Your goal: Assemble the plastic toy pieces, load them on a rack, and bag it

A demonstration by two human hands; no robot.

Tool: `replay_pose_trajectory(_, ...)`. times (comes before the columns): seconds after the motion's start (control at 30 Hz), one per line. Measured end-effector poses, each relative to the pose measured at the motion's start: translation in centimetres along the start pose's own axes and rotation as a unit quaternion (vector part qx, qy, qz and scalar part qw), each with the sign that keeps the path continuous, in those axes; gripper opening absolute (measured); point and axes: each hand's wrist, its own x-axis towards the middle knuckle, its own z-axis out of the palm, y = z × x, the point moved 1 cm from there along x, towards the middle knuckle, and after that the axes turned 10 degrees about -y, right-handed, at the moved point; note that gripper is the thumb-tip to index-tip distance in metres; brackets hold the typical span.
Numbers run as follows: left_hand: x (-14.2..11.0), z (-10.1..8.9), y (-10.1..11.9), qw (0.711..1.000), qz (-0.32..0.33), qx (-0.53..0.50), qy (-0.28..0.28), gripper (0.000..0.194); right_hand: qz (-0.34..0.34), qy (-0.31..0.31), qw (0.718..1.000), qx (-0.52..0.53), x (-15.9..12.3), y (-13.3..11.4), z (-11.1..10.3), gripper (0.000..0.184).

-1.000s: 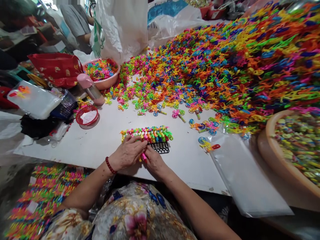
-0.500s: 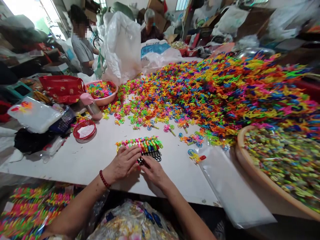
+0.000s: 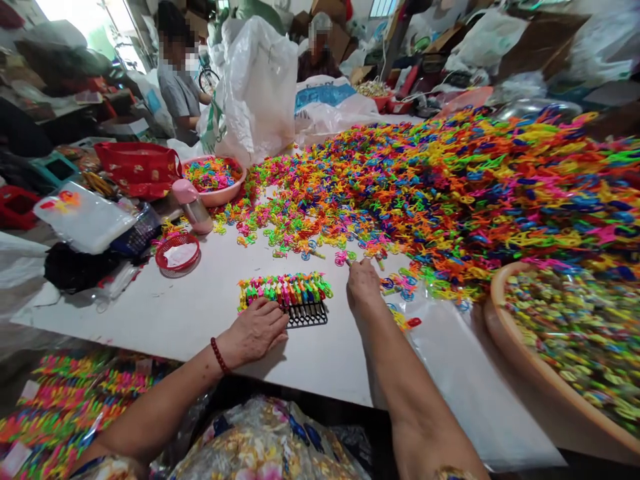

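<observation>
Watching from afar through the head camera; the left hand (image 3: 261,328), dark red bead bracelet (image 3: 219,355) at its wrist, lies palm down with fingers bent over the lower left of a flat black plastic rack (image 3: 307,315) with a grid of openings; the palm hides that grip, so I cannot tell how far it is closed or on what; the rack lies on the white, flat-topped desk (image 3: 320,363), a row of small multicoloured plastic toys (image 3: 285,288) lined up along its far side, the near right part of its grid bare.

The right hand (image 3: 364,283) reaches to the near fringe of a broad heap of bright plastic toys (image 3: 450,193); its fingertips curl inward at a small pink-and-green plastic toy (image 3: 344,257) on the desk; I cannot tell whether that grip has hold of it; right of the forearm, a stack of clear plastic bags (image 3: 470,387) overhangs the desk edge, beside a large, round, tan tub (image 3: 494,297) of small yellowish pieces.
</observation>
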Motion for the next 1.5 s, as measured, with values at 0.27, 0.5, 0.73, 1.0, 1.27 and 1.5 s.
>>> replay_pose_trajectory(0.27, -2.3, 0.4, -1.2, 0.977, -0.056, -0.107, 0.177, 0.050, 0.065, 0.003, 0.986, 0.151, -7.5, -0.2, -0.7, 0.027)
replay_pose_trajectory(0.5, -3.2, 1.2, -1.3, 0.960, -0.106, -0.161, 0.202, 0.047, -0.011, -0.132, 0.871, 0.474, -15.9, -7.1, 1.8, 0.036)
replay_pose_trajectory(0.73, -3.7, 0.8, -0.7, 0.970, -0.097, -0.122, 0.187, 0.051, -0.163, -0.046, 0.950, 0.264, -16.3, -7.6, 1.8, 0.022)
replay_pose_trajectory(1.0, -3.4, 0.4, 0.1, 0.968, -0.117, -0.107, 0.192, 0.057, -0.032, 0.086, 0.995, -0.024, -17.8, -0.4, -0.2, 0.036)
replay_pose_trajectory(1.27, -2.5, 1.3, 0.5, 0.979, -0.122, -0.066, 0.149, 0.074, -0.232, 0.004, 0.960, 0.154, -18.1, -8.6, 2.5, 0.026)
replay_pose_trajectory(1.5, -2.7, 2.3, 0.2, 0.985, -0.125, -0.016, 0.116, 0.063, -0.227, -0.111, 0.915, 0.316, -16.3, -13.2, 5.7, 0.026)
